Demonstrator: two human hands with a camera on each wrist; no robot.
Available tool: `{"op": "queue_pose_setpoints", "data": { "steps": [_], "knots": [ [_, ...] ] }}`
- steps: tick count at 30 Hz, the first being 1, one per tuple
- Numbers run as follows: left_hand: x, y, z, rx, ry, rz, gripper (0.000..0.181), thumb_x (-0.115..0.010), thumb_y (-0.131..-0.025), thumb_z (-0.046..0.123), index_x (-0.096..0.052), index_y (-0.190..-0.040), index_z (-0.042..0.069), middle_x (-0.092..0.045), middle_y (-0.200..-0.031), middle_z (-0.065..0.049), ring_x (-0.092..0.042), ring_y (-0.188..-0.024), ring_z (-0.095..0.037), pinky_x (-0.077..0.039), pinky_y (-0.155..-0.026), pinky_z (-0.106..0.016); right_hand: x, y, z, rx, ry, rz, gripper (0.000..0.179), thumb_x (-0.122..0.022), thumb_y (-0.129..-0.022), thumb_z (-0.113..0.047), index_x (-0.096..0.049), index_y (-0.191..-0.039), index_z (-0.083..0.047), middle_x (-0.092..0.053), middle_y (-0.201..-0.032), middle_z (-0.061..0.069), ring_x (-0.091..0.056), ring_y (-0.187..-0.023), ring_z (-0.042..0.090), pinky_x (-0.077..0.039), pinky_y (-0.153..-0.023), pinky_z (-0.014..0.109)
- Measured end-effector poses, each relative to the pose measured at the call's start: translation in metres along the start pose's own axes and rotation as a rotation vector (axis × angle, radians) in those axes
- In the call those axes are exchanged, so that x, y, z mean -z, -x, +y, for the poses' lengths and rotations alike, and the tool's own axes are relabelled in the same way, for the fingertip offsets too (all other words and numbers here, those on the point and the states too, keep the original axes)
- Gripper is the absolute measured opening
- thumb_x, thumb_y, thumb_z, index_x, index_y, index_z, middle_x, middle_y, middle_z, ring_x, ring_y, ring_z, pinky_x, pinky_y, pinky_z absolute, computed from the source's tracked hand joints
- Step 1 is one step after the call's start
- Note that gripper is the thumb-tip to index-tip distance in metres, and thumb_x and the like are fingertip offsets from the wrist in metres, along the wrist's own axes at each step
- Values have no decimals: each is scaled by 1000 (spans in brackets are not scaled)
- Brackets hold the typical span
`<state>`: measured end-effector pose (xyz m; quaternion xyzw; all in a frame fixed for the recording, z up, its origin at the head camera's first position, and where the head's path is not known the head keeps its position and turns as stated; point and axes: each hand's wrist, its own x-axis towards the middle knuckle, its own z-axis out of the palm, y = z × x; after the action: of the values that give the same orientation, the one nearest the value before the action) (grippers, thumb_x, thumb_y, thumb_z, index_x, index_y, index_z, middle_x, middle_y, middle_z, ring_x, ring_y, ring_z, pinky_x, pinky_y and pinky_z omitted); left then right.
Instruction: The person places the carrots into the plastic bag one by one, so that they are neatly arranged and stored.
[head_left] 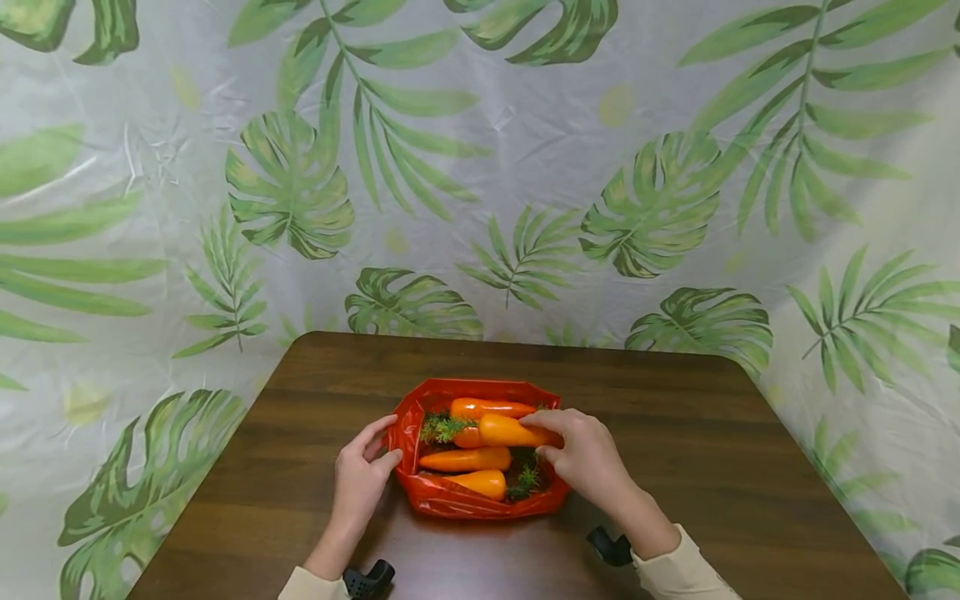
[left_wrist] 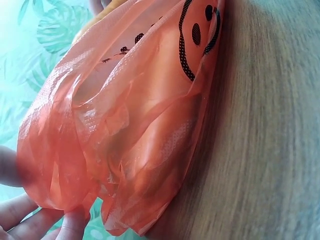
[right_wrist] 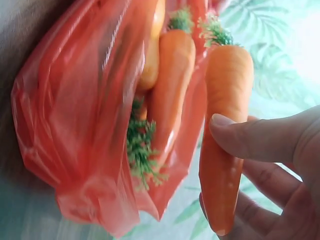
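Observation:
An unfolded red plastic bag [head_left: 480, 507] sits with its mouth facing up, several orange carrots with green tops inside. My right hand [head_left: 592, 462] grips one carrot [right_wrist: 227, 90] by its narrower half, thumb on the near side and fingers behind. This carrot's thick end and leafy top [head_left: 442, 428] point left, over the other carrots. At the bag's left side, my left hand [head_left: 358, 475] pinches the plastic edge between thumb and fingers. The left wrist view shows the fingers [left_wrist: 37, 222] at the crumpled film, which bears a black printed pattern.
Below the held carrot lie a carrot at the back [head_left: 491, 408], one in the middle [head_left: 468, 460] and one at the front [head_left: 483, 484]. The bag rests on a dark brown wooden table [head_left: 675, 433]. Behind it hangs a leaf-patterned sheet [head_left: 525, 167].

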<state>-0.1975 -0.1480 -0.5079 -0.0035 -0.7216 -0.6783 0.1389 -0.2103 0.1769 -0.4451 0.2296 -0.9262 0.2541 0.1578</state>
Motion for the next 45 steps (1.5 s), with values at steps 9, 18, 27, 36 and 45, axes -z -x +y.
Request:
{"op": "queue_pose_setpoints", "data": {
  "steps": [9, 18, 27, 36, 45],
  "knots": [
    [1, 0, 2, 30, 12, -27, 48, -66, -87, -10, -65, -132, 6, -59, -137, -18, -59, -124, -32, -54, -88, -35, -11, 0, -12, 38, 12, -51, 53, -89, -70, 0, -77, -112, -30, -71, -111, -16, -66, -103, 13, -56, -87, 39],
    [2, 1, 2, 19, 25, -41, 49, -66, -87, -9, -65, -132, 8, -59, -138, -16, -60, -122, -32, -56, -85, -34, -24, -1, -16, 137, 22, -59, 52, -89, -68, 1, -77, -109, -28, -71, -107, -17, -66, -100, 10, -56, -85, 37],
    [1, 0, -1, 9, 40, -32, 51, -65, -83, -13, -66, -131, 7, -62, -133, -17, -64, -116, -34, -58, -80, -27, -35, -2, -17, 151, 41, -95, 49, -88, -71, -2, -77, -111, -27, -71, -109, -16, -65, -102, 10, -56, -86, 37],
    [2, 0, 1, 4, 40, -29, 50, -65, -84, -13, -66, -131, 6, -62, -134, -18, -63, -117, -34, -58, -82, -31, -39, -6, -18, 178, 54, -110, 47, -88, -72, -3, -77, -111, -26, -72, -109, -13, -66, -104, 12, -56, -89, 38],
    [2, 0, -1, -3, 40, -31, 50, -66, -84, -13, -66, -130, 6, -61, -135, -18, -61, -120, -33, -58, -82, -31, -43, -3, -15, 179, 61, -136, 47, -88, -73, -8, -75, -115, -25, -70, -112, -10, -66, -103, 14, -57, -84, 41]
  ]
}}
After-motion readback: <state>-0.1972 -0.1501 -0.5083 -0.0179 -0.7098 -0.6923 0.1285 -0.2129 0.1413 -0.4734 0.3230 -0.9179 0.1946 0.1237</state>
